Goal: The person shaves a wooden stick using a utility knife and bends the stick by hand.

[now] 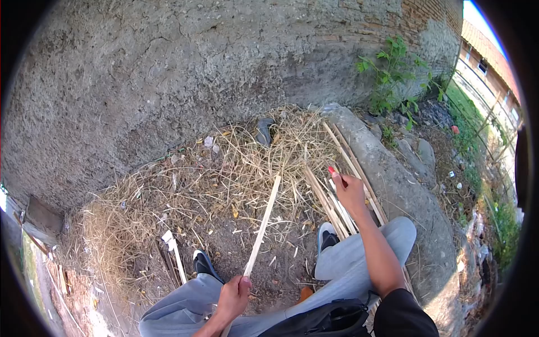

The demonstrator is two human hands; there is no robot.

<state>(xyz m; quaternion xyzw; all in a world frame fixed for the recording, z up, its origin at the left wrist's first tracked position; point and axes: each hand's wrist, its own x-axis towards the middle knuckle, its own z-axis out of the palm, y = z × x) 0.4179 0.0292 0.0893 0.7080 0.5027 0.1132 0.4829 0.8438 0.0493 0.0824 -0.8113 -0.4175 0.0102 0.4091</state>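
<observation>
My left hand (233,297) is closed around the lower end of a pale, flat wooden strip (263,227). The strip slants up and away from me over the littered ground, between my two shoes. Off to the right, above my bent knee, my right hand (349,194) is closed on a small red object (331,169). Only its red end shows past the thumb, so its kind stays hidden. Below and beside that hand lie several long split wooden strips (324,199). The right hand is apart from the strip in my left hand.
Dry straw (224,168) and wood shavings cover the ground up to a rough wall (196,67). A large stone slab (387,174) runs along the right. A dark grey object (264,131) lies in the straw. Another pale strip (178,259) lies by my left shoe (206,265).
</observation>
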